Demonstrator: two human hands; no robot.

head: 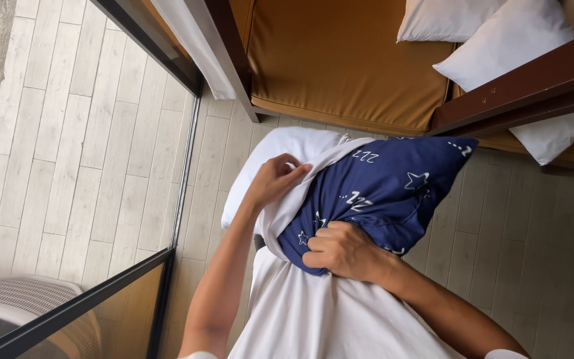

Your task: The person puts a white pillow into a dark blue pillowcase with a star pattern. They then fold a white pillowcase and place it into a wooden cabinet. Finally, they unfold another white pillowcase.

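A white pillow point(280, 149) is partly inside a dark blue pillowcase point(386, 189) printed with white stars and moons. My left hand point(275, 179) pinches the white inner edge of the case's opening against the pillow. My right hand point(343, 251) is clenched on a bunch of the blue fabric low on the case. The pillow is held against my white shirt point(313, 312), above the floor. The covered end of the pillow points right, toward the bed.
A bunk bed with a brown mattress point(347, 60) and dark wooden rail point(519, 86) stands ahead, with white pillows point(499, 40) on it. A glass sliding door and black frame point(181, 186) run along the left. Pale plank floor point(533, 252) lies below. A wicker chair point(28, 306) sits outside, lower left.
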